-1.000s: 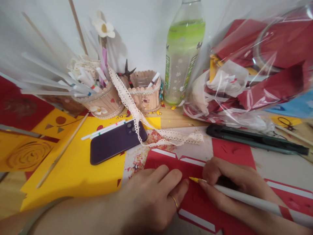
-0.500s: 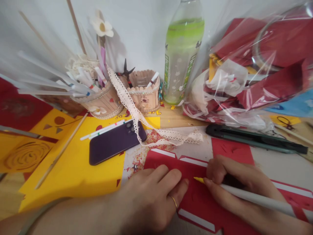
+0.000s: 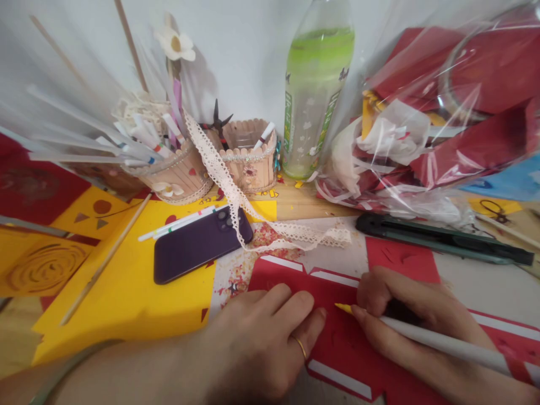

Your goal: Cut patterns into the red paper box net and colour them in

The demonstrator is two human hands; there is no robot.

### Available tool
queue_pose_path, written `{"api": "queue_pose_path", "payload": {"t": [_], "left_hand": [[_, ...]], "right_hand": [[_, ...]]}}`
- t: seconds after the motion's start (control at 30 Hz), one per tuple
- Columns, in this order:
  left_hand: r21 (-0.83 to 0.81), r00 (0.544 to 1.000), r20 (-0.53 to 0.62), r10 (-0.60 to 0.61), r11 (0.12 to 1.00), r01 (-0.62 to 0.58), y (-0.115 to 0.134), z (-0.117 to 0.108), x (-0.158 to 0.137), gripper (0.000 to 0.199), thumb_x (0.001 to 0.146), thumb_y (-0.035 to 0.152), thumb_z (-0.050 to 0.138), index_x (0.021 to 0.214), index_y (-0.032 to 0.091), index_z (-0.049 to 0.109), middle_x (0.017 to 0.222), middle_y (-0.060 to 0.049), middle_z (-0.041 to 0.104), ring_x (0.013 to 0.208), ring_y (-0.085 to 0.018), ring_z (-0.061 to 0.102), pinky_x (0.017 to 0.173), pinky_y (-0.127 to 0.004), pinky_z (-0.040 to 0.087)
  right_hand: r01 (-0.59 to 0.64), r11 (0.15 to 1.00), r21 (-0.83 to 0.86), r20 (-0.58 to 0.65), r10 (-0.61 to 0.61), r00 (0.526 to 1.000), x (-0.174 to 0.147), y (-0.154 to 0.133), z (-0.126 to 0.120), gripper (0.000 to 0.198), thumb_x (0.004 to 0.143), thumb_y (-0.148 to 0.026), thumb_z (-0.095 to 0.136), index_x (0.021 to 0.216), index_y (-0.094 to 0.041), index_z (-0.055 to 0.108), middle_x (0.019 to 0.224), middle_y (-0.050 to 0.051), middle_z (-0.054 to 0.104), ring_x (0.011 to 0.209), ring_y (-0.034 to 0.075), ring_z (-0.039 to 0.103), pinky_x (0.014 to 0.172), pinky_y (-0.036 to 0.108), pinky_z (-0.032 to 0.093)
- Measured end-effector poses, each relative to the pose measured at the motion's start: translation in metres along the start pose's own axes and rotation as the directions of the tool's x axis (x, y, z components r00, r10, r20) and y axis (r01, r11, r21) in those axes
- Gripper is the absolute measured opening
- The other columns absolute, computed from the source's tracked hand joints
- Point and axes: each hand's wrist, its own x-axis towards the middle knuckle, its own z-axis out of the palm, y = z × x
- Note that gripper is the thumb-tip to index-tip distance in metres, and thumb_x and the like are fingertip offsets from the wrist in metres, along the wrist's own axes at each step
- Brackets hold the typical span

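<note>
My left hand (image 3: 270, 332), a ring on one finger, lies with its fingers stretched over the red card (image 3: 320, 332) and presses on it. White strips line the card's flaps, and faint marks show on its face. Pinched in my right hand (image 3: 405, 320) is a slim white pen (image 3: 439, 336) with a pointed yellow tip. That tip is at the card's surface, a little right of my left fingers; whether it touches cannot be made out. Beneath the card is a pale work mat (image 3: 291, 225) speckled with red and yellow bits.
A purple phone (image 3: 194, 247) and a thin stick (image 3: 105, 259) rest on yellow paper (image 3: 139, 309). Lace ribbon (image 3: 219, 169) drapes down from a stick-sided pot (image 3: 181, 174). Behind stand a green-and-clear bottle (image 3: 316, 107) and a plastic bag of scraps (image 3: 447, 124). A utility knife (image 3: 442, 241) lies right.
</note>
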Motion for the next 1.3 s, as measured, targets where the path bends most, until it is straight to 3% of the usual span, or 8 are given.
{"api": "queue_pose_path", "payload": {"t": [0.37,0.6,0.7,0.8,0.87,0.93,1.13,1.3], "left_hand": [[0.010,1.000,-0.006,-0.019,1.000,0.019,0.001,0.000,0.000,0.021,0.095,0.018,0.033,0.099,0.019,0.054,0.085,0.001,0.059,0.064,-0.013,0.053,0.042,-0.026,0.035],[0.000,1.000,-0.017,-0.023,1.000,0.023,0.002,0.001,-0.001,0.023,0.096,0.017,0.032,0.101,0.019,0.054,0.084,0.001,0.059,0.064,-0.014,0.053,0.042,-0.027,0.036],[-0.006,1.000,-0.014,-0.025,1.000,0.025,0.002,0.001,0.000,0.022,0.095,0.018,0.033,0.101,0.019,0.055,0.084,0.001,0.059,0.064,-0.014,0.053,0.042,-0.027,0.037],[0.002,1.000,0.010,-0.017,1.000,0.017,0.001,0.002,0.000,0.025,0.096,0.019,0.032,0.105,0.019,0.055,0.086,0.001,0.060,0.066,-0.014,0.054,0.043,-0.027,0.038],[0.016,1.000,0.002,-0.022,1.000,0.022,0.001,0.003,-0.001,0.027,0.097,0.020,0.030,0.106,0.020,0.056,0.088,0.001,0.060,0.066,-0.013,0.053,0.043,-0.027,0.037],[0.034,1.000,-0.009,-0.028,0.999,0.028,0.001,0.004,-0.003,0.026,0.097,0.021,0.032,0.107,0.021,0.056,0.087,0.002,0.060,0.064,-0.012,0.053,0.042,-0.026,0.036],[0.048,1.000,-0.013,0.013,0.999,-0.013,0.001,0.003,-0.004,0.024,0.093,0.025,0.044,0.116,0.025,0.053,0.083,0.003,0.057,0.063,-0.012,0.052,0.041,-0.026,0.035],[0.068,0.997,0.070,0.042,0.997,-0.047,0.001,-0.001,0.001,0.027,0.094,0.028,0.043,0.119,0.028,0.051,0.079,0.002,0.052,0.062,-0.013,0.050,0.041,-0.025,0.038]], "right_hand": [[0.010,0.999,0.036,0.081,-0.013,0.997,-0.002,0.002,0.001,0.019,0.079,-0.018,0.048,0.063,-0.023,0.038,0.051,-0.007,0.046,0.041,0.008,0.043,0.037,0.018,0.032],[-0.013,0.999,0.033,0.072,0.011,0.997,-0.001,0.001,0.001,0.020,0.079,-0.020,0.048,0.063,-0.024,0.038,0.051,-0.007,0.046,0.042,0.010,0.044,0.037,0.020,0.033],[-0.028,0.999,0.040,0.014,0.027,1.000,0.000,0.000,0.000,0.019,0.081,-0.022,0.047,0.064,-0.024,0.040,0.055,-0.005,0.050,0.048,0.012,0.048,0.039,0.021,0.037],[-0.036,0.996,0.077,-0.151,0.047,0.987,0.001,-0.001,-0.005,0.019,0.081,-0.027,0.051,0.064,-0.025,0.043,0.058,-0.004,0.053,0.050,0.013,0.050,0.040,0.020,0.039],[-0.039,0.994,0.102,-0.259,0.065,0.964,0.002,-0.002,-0.010,0.023,0.081,-0.031,0.054,0.061,-0.024,0.044,0.054,-0.005,0.050,0.046,0.011,0.045,0.038,0.019,0.037],[-0.054,0.990,0.128,-0.289,0.089,0.953,0.003,-0.004,-0.013,0.028,0.081,-0.035,0.055,0.058,-0.024,0.043,0.047,-0.006,0.044,0.040,0.010,0.037,0.033,0.019,0.030],[-0.144,0.954,0.263,-0.217,0.204,0.955,0.001,-0.007,-0.006,0.020,0.074,-0.031,0.059,0.063,-0.024,0.043,0.053,-0.006,0.044,0.044,0.011,0.037,0.039,0.022,0.029],[-0.115,0.988,0.103,-0.011,0.117,0.993,-0.003,-0.001,-0.005,0.024,0.080,-0.026,0.048,0.058,-0.023,0.037,0.053,-0.005,0.041,0.048,0.012,0.039,0.043,0.024,0.030]]}}
